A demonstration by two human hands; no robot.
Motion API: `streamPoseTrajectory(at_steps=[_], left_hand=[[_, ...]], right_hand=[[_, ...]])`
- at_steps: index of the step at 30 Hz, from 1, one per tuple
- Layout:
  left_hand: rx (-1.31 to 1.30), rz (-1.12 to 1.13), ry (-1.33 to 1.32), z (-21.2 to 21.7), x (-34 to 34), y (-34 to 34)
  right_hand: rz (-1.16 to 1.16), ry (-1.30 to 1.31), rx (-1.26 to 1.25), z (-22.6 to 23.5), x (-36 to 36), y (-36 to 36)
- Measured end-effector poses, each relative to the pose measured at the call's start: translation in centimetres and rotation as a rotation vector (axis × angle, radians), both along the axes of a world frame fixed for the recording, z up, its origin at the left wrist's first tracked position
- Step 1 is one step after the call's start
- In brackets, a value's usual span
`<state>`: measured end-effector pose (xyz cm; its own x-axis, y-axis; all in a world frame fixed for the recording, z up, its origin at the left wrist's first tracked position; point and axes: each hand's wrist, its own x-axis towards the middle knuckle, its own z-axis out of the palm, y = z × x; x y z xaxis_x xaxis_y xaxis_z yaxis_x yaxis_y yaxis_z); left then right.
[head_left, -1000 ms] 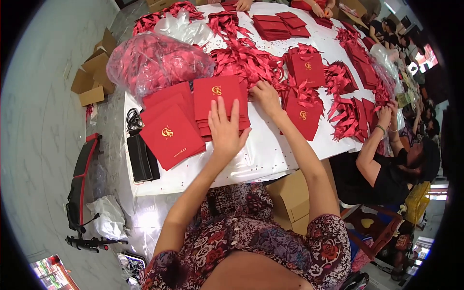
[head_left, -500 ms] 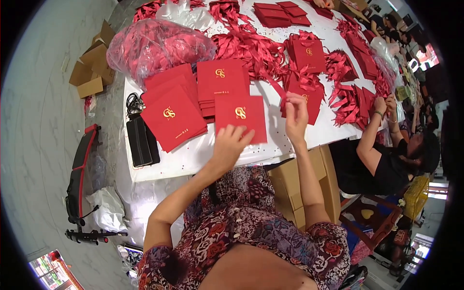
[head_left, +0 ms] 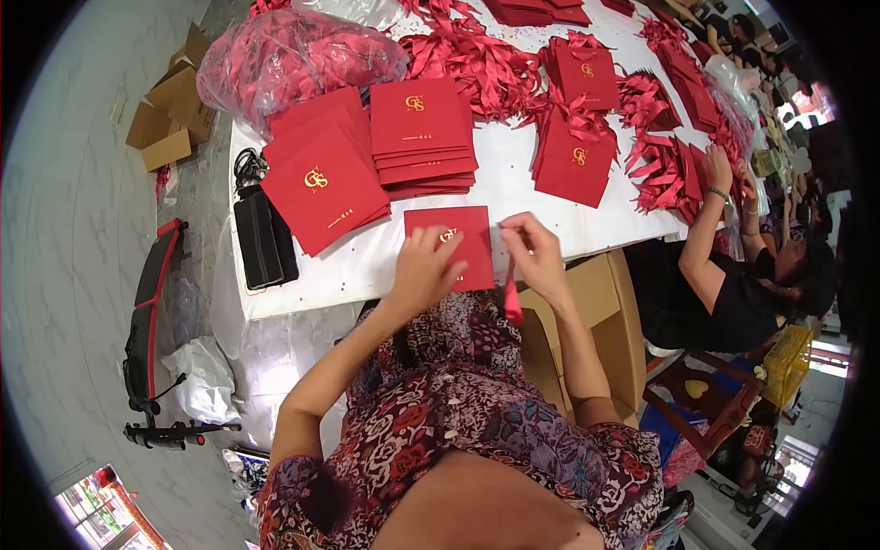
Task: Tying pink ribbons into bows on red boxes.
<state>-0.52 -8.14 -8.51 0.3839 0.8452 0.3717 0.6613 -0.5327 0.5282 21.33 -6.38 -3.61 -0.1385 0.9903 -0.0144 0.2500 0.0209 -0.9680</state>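
Note:
A red card folder (head_left: 456, 240) with a gold emblem lies at the near edge of the white table (head_left: 522, 192). My left hand (head_left: 423, 268) rests flat on its near left part. My right hand (head_left: 534, 259) sits at the folder's right edge and pinches a red ribbon (head_left: 511, 295) that hangs down past the table edge. Two stacks of the same red folders (head_left: 325, 183) (head_left: 422, 133) lie just beyond on the table.
Heaps of red ribbon (head_left: 481, 60) and a clear bag of red ribbon (head_left: 293, 50) lie further back. Ribboned red folders (head_left: 577, 160) lie at right. A black pouch (head_left: 264, 236) sits at the table's left edge. Another person (head_left: 733, 275) sits at right. Cardboard boxes (head_left: 165, 119) stand on the floor.
A single red folder has been drawn from the stack to the near table edge. My left hand came back with it, and my right hand now holds a ribbon at its right side.

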Motion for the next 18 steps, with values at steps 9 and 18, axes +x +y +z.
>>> streamPoseTrajectory(at_steps=[9, 18], left_hand=[[-0.154, 0.109, 0.245, 0.3, 1.8, 3.8], [-0.327, 0.146, -0.091, 0.0, 1.3, 4.4]], right_hand=[[0.007, -0.398, 0.096, -5.8, -2.0, 2.3], [0.059, -0.351, -0.058, -4.4, -2.9, 3.5]])
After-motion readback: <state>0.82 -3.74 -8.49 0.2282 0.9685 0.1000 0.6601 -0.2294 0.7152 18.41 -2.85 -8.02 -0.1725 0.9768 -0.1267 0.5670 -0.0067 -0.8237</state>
